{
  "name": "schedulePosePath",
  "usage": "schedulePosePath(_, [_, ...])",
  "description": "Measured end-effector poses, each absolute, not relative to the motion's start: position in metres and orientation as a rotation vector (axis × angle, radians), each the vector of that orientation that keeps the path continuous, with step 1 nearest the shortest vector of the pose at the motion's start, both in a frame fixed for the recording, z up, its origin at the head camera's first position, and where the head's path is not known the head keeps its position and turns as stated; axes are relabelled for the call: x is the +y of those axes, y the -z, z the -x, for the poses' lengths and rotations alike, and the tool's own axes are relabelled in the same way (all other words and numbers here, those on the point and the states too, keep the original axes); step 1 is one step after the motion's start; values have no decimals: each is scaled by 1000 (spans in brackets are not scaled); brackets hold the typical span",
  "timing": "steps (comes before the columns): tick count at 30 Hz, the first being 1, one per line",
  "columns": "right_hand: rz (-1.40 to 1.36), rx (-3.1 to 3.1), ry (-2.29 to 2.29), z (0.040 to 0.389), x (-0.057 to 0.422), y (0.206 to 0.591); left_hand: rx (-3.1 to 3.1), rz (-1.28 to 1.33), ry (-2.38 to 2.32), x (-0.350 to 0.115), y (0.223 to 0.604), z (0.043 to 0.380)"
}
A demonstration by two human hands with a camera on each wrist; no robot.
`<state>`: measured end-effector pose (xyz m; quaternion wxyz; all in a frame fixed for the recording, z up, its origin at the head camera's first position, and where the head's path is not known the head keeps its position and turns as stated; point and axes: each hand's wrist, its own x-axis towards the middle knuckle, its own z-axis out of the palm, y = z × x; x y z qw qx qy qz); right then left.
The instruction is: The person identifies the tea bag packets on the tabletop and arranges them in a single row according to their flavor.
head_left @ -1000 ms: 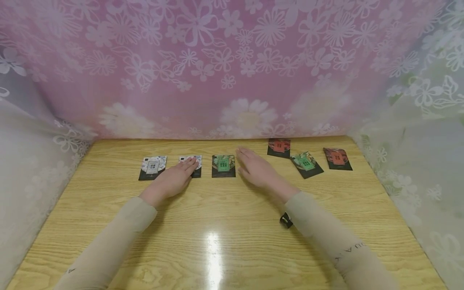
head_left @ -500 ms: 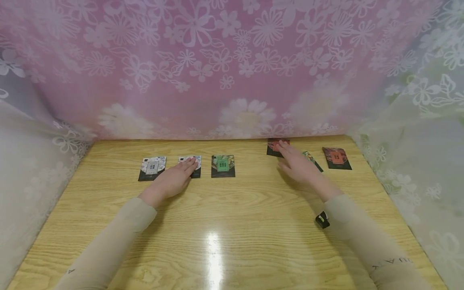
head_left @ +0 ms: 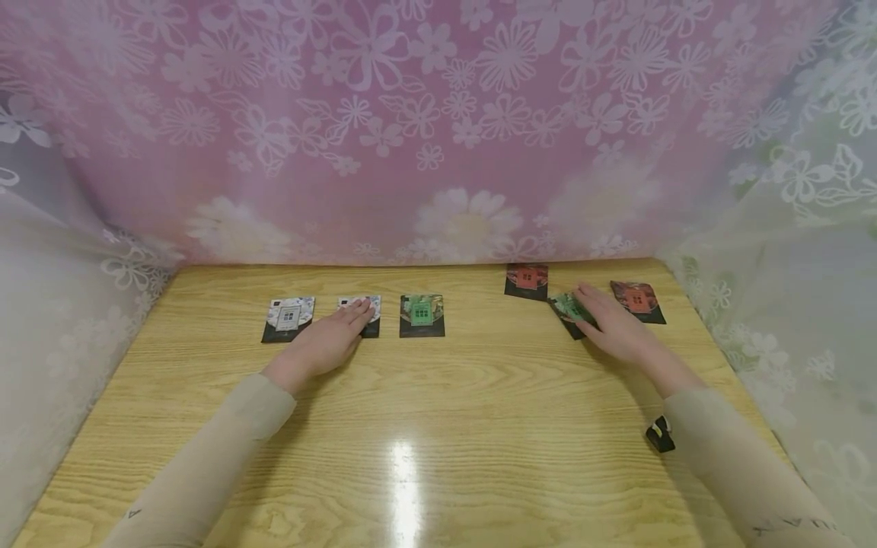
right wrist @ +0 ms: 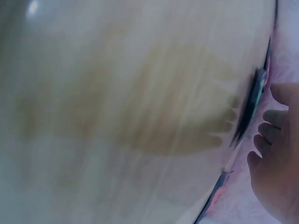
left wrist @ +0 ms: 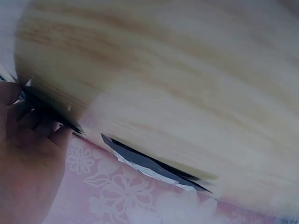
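In the head view my left hand lies with extended fingers over a white-and-black packet, covering much of it. The left wrist view shows those fingers against the packet's dark edge. My right hand is over a tilted green-and-black packet, its fingers extended and its right part hidden. A narrow gap shows between the right fingertips and the green packet in the right wrist view. Another green packet lies between the two hands. Nothing is gripped by the right hand.
Another white-and-black packet is at the far left. One red-and-black packet lies near the back edge, and a second red packet is right of the right hand. A pink floral curtain hangs behind the wooden table.
My right hand has moved rightward from beside the middle green packet, past the back red packet, to the tilted green one. The left hand has stayed on its white packet.
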<state>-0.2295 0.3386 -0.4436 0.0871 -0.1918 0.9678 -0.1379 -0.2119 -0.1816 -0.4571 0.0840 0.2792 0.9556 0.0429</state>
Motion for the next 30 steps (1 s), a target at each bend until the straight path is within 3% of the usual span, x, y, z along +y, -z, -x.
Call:
schedulePosePath(14, [648,2865,307,218,336,454,2848,-822,-124,-181,455,211])
schedulePosePath(30, [781,2963,156,186,284,456,2862,-829,-114,-182,461,212])
